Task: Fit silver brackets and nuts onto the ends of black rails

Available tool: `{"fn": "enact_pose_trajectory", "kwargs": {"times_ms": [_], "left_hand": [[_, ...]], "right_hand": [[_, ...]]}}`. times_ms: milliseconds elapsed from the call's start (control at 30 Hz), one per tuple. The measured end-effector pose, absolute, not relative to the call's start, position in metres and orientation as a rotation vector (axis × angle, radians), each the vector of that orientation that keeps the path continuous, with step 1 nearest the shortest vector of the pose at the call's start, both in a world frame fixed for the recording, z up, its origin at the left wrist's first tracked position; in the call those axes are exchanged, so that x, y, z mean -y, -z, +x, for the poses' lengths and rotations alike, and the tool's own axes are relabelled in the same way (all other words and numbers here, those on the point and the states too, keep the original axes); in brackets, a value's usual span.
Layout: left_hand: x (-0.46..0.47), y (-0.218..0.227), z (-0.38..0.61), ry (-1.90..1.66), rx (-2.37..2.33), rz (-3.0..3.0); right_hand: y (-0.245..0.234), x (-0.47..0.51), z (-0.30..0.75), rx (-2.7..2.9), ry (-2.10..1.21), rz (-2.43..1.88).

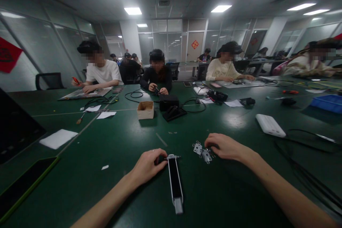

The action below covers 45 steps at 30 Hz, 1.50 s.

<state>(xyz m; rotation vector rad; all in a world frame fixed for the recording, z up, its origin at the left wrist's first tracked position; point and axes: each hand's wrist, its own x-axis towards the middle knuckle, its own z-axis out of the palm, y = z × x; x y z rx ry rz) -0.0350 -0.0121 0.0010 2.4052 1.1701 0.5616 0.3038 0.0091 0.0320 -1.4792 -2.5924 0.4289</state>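
A long black module with silver metal ends [175,181] lies on the green table [117,156], pointing toward me. My left hand [148,165] rests curled against its far end, fingers closed round the silver tip. To the right lie small silver metal brackets [202,151]. My right hand [224,146] sits just right of them, palm down, fingers curled over the nearest pieces; what the fingertips pinch is hidden.
A small cardboard box [145,109], a black device with cables [171,107] and a white power bank [270,125] lie farther out. Black cables [307,178] run at right, a blue tray [327,102] far right, white paper [58,138] and a dark panel [16,128] at left. Several people work across the table.
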Motion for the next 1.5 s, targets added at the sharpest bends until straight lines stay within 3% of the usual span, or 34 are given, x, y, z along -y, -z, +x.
{"fn": "enact_pose_trajectory", "kwargs": {"times_ms": [233,500,967,1500], "left_hand": [[0.013,-0.005,-0.033,-0.551,-1.177,2.389],[0.012,-0.001,-0.034,-0.564,-1.185,2.388],[0.012,-0.001,-0.035,-0.557,-1.16,2.408],[0.024,-0.011,-0.032,-0.628,-1.148,2.597]], "right_hand": [[-0.029,-0.011,0.307,2.554,-0.513,-1.515],[-0.028,-0.012,0.303,2.555,-0.371,-1.524],[-0.033,-0.004,0.291,2.44,-0.671,-1.725],[-0.012,0.021,0.233,2.18,-0.359,-1.115]]}}
